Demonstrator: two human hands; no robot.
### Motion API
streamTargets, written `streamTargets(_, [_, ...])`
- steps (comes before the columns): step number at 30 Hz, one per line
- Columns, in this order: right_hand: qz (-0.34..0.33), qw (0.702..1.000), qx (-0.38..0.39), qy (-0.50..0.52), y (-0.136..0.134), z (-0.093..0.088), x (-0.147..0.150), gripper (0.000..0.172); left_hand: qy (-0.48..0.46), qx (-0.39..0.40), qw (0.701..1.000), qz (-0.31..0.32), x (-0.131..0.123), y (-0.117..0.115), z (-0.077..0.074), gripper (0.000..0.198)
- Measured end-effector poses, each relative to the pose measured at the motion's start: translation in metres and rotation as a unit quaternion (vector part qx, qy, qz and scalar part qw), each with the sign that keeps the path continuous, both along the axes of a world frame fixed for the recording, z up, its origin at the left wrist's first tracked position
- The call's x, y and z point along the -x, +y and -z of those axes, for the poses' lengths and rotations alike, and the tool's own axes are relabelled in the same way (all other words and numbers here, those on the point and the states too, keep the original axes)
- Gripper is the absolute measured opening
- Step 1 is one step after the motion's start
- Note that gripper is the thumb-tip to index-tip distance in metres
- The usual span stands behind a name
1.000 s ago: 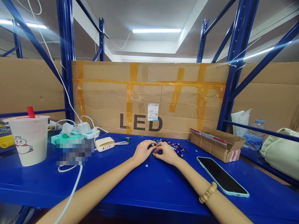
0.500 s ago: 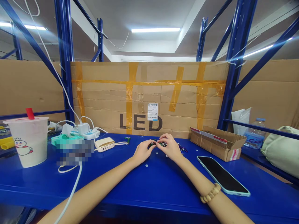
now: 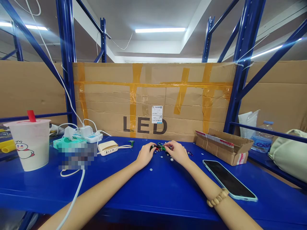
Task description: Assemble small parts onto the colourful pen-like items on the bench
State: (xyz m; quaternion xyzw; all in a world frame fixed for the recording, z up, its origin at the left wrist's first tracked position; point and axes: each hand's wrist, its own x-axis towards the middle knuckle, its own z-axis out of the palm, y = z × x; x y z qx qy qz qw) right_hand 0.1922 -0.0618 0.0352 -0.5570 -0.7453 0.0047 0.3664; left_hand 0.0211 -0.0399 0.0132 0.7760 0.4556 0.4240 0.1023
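1. Head view, seen from above and behind the person's hands. Work surface: a blue steel table [image 3: 120, 191].
2. Left hand [image 3: 145, 156]: curled, resting near the table's middle, fingertips closed in on the inner side of the small coloured parts [image 3: 159, 148].
3. Right hand [image 3: 178, 152]: also curled, fingertips closed in on the same parts from the other side. The two hands nearly meet. Exactly which piece either one grips is too small to tell.
4. The small coloured parts, dark with red and green, lie between the hands toward the table's back edge. A few loose pieces are scattered just beside the right hand. White discs [image 3: 151, 169] lie on the table in front of the left hand.
5. A wooden bead bracelet [image 3: 217, 198] circles the right wrist.
6. Right of the hands: a phone in a pale blue case [image 3: 229, 180], lying face up near the table's right side. Behind it, an open cardboard box [image 3: 224, 147] sits at the back edge.
7. Left of the hands: a white power bank with a gold top [image 3: 107, 148], and a power strip [image 3: 91, 138] with plugs in it at the back edge. A white cable [image 3: 72, 195] runs over the front edge.
8. Far left: a plastic cup with a red straw [image 3: 30, 144]. A teal pack [image 3: 64, 142] beside it is partly blurred.
9. Beyond the back edge: a taped cardboard sheet printed "LED" [image 3: 153, 102] stands upright.
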Motion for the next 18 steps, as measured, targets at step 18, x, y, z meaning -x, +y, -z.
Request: streamTargets(18, [-0.207,0.965,0.010,-0.160,0.006,0.017,0.010,0.027,-0.019,0.010,0.999,-0.029,0.002,-0.001,-0.002,0.019])
